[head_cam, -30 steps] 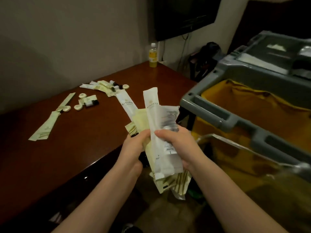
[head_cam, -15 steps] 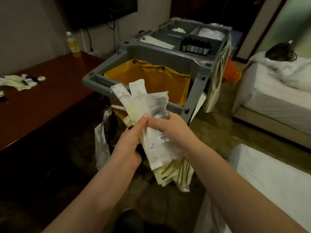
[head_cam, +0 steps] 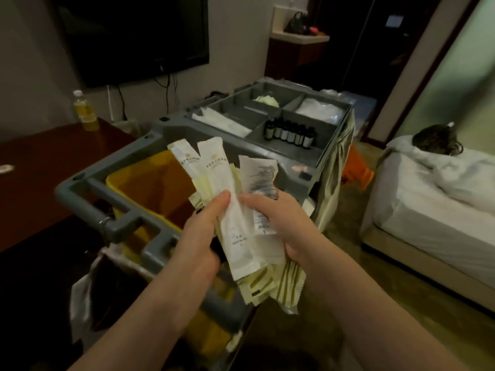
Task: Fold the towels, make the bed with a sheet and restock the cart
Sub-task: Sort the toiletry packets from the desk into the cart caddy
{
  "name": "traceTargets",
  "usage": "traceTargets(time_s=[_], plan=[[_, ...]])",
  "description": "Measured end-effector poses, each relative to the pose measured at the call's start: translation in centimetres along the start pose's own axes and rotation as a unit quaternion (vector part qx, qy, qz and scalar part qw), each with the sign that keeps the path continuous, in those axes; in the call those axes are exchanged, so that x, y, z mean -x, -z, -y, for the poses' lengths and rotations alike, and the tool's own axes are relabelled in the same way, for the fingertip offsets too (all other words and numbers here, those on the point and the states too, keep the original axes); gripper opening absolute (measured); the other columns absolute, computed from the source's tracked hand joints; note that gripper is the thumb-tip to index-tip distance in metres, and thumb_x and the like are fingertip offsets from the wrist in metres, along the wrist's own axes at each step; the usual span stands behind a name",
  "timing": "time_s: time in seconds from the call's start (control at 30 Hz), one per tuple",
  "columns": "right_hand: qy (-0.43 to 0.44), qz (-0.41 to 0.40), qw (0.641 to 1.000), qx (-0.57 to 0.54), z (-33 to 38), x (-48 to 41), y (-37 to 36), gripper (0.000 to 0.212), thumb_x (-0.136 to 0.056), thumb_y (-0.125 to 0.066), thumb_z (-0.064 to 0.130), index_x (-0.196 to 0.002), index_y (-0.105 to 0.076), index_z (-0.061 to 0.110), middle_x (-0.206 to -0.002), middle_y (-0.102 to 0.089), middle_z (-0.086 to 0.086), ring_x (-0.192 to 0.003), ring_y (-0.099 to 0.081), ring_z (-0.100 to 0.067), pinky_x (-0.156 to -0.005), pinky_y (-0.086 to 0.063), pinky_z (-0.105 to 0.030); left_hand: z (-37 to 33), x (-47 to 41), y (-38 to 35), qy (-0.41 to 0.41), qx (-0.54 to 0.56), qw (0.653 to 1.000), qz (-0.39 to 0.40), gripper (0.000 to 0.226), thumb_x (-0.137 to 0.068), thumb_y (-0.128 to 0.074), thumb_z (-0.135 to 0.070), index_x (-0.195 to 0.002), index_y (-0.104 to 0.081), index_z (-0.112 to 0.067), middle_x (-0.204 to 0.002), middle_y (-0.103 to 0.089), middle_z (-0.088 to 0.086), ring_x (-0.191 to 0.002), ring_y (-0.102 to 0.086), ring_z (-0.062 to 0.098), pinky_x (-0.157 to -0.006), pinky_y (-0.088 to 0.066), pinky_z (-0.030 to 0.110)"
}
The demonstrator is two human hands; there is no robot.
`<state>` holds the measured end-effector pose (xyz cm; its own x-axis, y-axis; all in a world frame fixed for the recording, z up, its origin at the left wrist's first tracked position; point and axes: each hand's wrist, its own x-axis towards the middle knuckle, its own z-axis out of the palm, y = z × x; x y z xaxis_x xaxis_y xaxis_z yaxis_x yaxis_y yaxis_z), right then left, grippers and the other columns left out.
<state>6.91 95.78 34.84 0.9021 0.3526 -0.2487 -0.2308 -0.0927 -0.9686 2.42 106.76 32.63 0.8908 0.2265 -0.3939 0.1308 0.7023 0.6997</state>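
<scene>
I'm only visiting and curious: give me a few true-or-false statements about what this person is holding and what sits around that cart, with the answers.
1. The left hand and the right hand both grip one bundle of wrapped packets. True.
2. A bottle of yellow drink stands on the desk. True.
3. The small dark bottles stand on the desk. False: they stand in a row in a tray compartment on top of the cart.
4. The cart's bag is blue. False: the bag is yellow.
</scene>
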Motion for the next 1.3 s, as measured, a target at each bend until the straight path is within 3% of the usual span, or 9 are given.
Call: traceTargets(time_s=[0.2, 0.33, 0.47, 0.67, 0.77, 1.0, 1.17, 1.23, 1.3], plan=[[-0.028, -0.053, 0.998, -0.036, 4.0, -8.1, 6.4, 0.015, -0.092, -0.059, 0.031, -0.099, -0.061, 0.018, -0.075, -0.066, 0.001, -0.061, -0.064, -0.011, -0.056, -0.052, -0.024, -0.8, -7.6, -6.5, -0.002, 0.004, 1.0, -0.025, 0.011, -0.085, -0.067, -0.027, -0.095, -0.067, -0.023, -0.089, -0.074, 0.007, -0.081, -0.07, 0.025, -0.065, -0.055, 0.038], [-0.062, -0.072, 0.992, -0.086, 6.4, -14.6, 8.0, 0.024, -0.092, -0.058, 0.036, -0.089, -0.062, 0.013, -0.07, -0.062, -0.004, -0.063, -0.061, -0.017, -0.069, -0.053, -0.033, -2.6, -12.5, -7.5, -0.018, 0.031, 0.995, -0.093, 0.01, -0.083, -0.068, -0.029, -0.088, -0.059, -0.025, -0.09, -0.066, 0.008, -0.08, -0.063, 0.028, -0.058, -0.05, 0.042], [-0.056, -0.043, 0.994, -0.085, 8.1, -22.9, 9.9, 0.024, -0.094, -0.053, 0.037, -0.091, -0.061, 0.015, -0.079, -0.059, -0.004, -0.072, -0.058, -0.018, -0.066, -0.051, -0.03, -3.0, -16.4, -8.2, -0.053, 0.046, 0.986, -0.154, 0.026, -0.082, -0.069, -0.03, -0.105, -0.063, -0.021, -0.1, -0.068, 0.01, -0.089, -0.065, 0.031, -0.065, -0.052, 0.044], [-0.033, 0.069, 0.997, 0.032, 11.0, -39.2, 16.2, 0.022, -0.092, -0.055, 0.032, -0.077, -0.057, 0.018, -0.077, -0.055, -0.002, -0.069, -0.053, -0.015, -0.057, -0.043, -0.025, -2.0, -24.2, -14.3, -0.114, 0.094, 0.944, -0.296, 0.01, -0.084, -0.068, -0.027, -0.083, -0.06, -0.022, -0.088, -0.065, 0.011, -0.081, -0.062, 0.03, -0.059, -0.048, 0.043], [-0.057, 0.118, 0.991, 0.019, 12.0, -46.5, 20.2, 0.023, -0.094, -0.056, 0.03, -0.078, -0.06, 0.014, -0.076, -0.06, -0.004, -0.068, -0.057, -0.017, -0.062, -0.048, -0.028, -2.6, -27.8, -18.6, -0.13, 0.119, 0.933, -0.313, 0.011, -0.083, -0.068, -0.028, -0.088, -0.059, -0.024, -0.099, -0.064, 0.012, -0.09, -0.061, 0.033, -0.066, -0.049, 0.048], [-0.054, 0.165, 0.98, 0.094, 12.8, -58.5, 21.5, 0.014, -0.093, -0.052, 0.009, -0.08, -0.058, 0.01, -0.08, -0.06, -0.009, -0.078, -0.057, -0.023, -0.071, -0.047, -0.033, -4.9, -33.9, -21.8, -0.187, 0.112, 0.913, -0.344, 0.031, -0.083, -0.066, -0.033, -0.111, -0.064, -0.022, -0.098, -0.071, 0.01, -0.08, -0.068, 0.028, -0.05, -0.053, 0.037], [0.14, 0.162, 0.903, 0.373, 14.0, -63.3, 18.3, 0.026, -0.094, -0.053, 0.023, -0.116, -0.053, 0.01, -0.117, -0.057, -0.017, -0.104, -0.055, -0.032, -0.078, -0.041, -0.034, -5.1, -37.3, -21.8, -0.137, 0.125, 0.927, -0.325, 0.024, -0.085, -0.064, -0.032, -0.102, -0.065, -0.014, -0.077, -0.071, 0.012, -0.064, -0.069, 0.029, -0.049, -0.054, 0.038], [0.203, 0.142, 0.844, 0.476, 13.5, -64.6, 17.6, 0.055, -0.095, -0.052, 0.035, -0.143, -0.034, 0.014, -0.138, -0.046, -0.016, -0.122, -0.046, -0.035, -0.091, -0.04, -0.038, -5.1, -38.1, -21.6, -0.137, 0.139, 0.93, -0.313, 0.026, -0.085, -0.063, -0.031, -0.105, -0.065, -0.013, -0.08, -0.07, 0.013, -0.07, -0.067, 0.03, -0.056, -0.053, 0.04], [0.272, 0.123, 0.776, 0.556, 12.7, -65.5, 17.4, 0.055, -0.096, -0.047, 0.04, -0.145, -0.031, 0.021, -0.142, -0.043, -0.013, -0.128, -0.04, -0.035, -0.099, -0.037, -0.046, -5.2, -38.5, -21.2, -0.143, 0.146, 0.927, -0.316, 0.023, -0.086, -0.063, -0.029, -0.103, -0.064, -0.014, -0.08, -0.069, 0.013, -0.075, -0.065, 0.03, -0.06, -0.05, 0.041]])
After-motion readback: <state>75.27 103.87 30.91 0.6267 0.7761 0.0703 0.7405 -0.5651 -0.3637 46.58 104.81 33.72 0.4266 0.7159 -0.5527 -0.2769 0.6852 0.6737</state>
